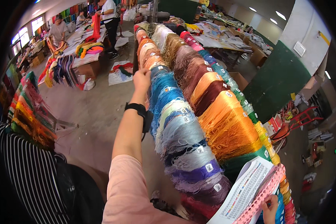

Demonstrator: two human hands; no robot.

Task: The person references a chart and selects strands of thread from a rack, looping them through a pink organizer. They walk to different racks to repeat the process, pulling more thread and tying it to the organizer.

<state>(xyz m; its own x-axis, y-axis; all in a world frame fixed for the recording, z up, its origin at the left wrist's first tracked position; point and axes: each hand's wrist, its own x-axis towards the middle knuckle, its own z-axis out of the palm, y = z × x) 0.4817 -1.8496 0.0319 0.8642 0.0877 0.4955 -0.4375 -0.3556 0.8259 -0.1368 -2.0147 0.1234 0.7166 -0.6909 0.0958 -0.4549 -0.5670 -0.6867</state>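
My left hand (142,79) reaches far along a rack of hanging thread skeins, its fingers curled in against the near side of an orange skein (150,60) and a dark blue skein (161,71). Whatever those fingers hold is hidden. At the lower right, my right hand (269,210) grips a pink perforated strip (255,203) with its thumb and fingers. A white printed sheet (238,198) with rows of small marks and a coloured column lies behind the strip. Both rest over the near end of the rack, partly covering green and blue skeins.
More skeins, such as a yellow-orange bundle (227,125), hang in parallel rows with small white labels. Beside me at left is a person in a striped top (30,175). Other people stand by a table (80,59) at the back left. A red chair (300,119) stands right.
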